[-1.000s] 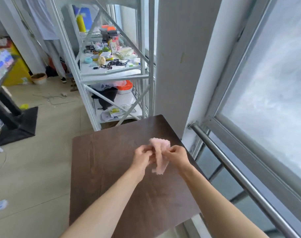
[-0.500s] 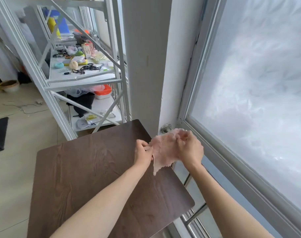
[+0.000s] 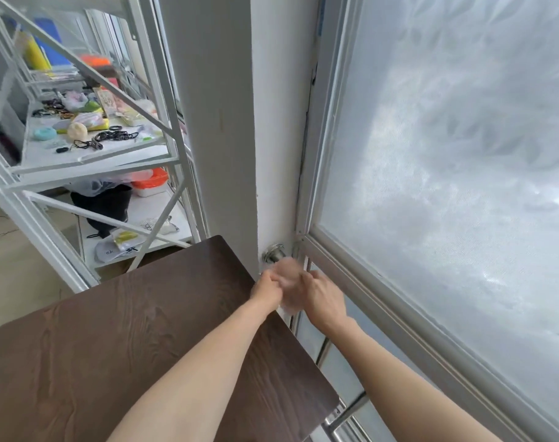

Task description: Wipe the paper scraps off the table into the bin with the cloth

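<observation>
A pink cloth, blurred by motion, hangs between both hands just past the right edge of the dark wooden table. My left hand grips its left side above the table's edge. My right hand grips its right side, over the gap beside the window. No paper scraps show on the tabletop, and no bin is in view.
A white pillar stands behind the table, with a metal rail fitting just beyond the cloth. A large frosted window fills the right. A white metal shelf rack with small items stands at the back left.
Both hands have carried the cloth from over the middle of the table rightward, past its right edge toward the window rail. The view has turned right with them.
</observation>
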The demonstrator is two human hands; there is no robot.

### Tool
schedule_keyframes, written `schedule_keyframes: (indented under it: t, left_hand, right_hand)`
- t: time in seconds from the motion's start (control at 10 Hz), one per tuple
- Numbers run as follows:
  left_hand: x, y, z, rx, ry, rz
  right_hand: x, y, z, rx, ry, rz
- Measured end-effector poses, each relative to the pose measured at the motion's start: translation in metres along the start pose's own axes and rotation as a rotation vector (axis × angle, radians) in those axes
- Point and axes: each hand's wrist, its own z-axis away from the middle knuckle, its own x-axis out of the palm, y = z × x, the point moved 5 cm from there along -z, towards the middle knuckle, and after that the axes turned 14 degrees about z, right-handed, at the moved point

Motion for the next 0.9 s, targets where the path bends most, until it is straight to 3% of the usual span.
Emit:
schedule_keyframes:
  t: [0.1,0.2,0.3,0.4,0.5,0.6,0.7,0.8,0.9]
  left_hand:
    - [-0.013,0.012,0.013,0.043,0.133,-0.286]
    - [-0.009,0.034,0.018,0.387,0.191,-0.449]
    - [0.017,0.046,0.02,0.685,-0.023,-0.571]
    - [0.031,0.041,0.02,0.729,-0.12,-0.664]
    - [0.035,0.029,0.025,0.707,-0.066,-0.698]
    - [0.035,0.026,0.029,0.63,-0.098,-0.737]
    - [0.024,0.034,0.033,0.604,-0.149,-0.759]
    - [0.003,0.031,0.035,0.573,-0.112,-0.723]
    - [-0.026,0.025,0.048,0.54,-0.07,-0.665]
  right_hand:
    - [0.027,0.014,0.001,0.035,-0.11,-0.048]
    - [0.027,0.017,-0.004,0.045,-0.141,-0.157]
    - [0.018,0.019,-0.004,0.112,-0.052,-0.162]
    - [0.011,0.023,-0.002,0.225,0.053,-0.125]
    - [0.007,0.019,-0.001,0.171,0.012,-0.114]
    - [0.009,0.018,-0.004,0.113,-0.082,-0.173]
    - [0.01,0.02,-0.005,0.168,-0.157,-0.149]
    - [0.003,0.009,-0.003,0.185,-0.099,-0.059]
    - [-0.007,-0.012,-0.003,0.191,0.059,-0.076]
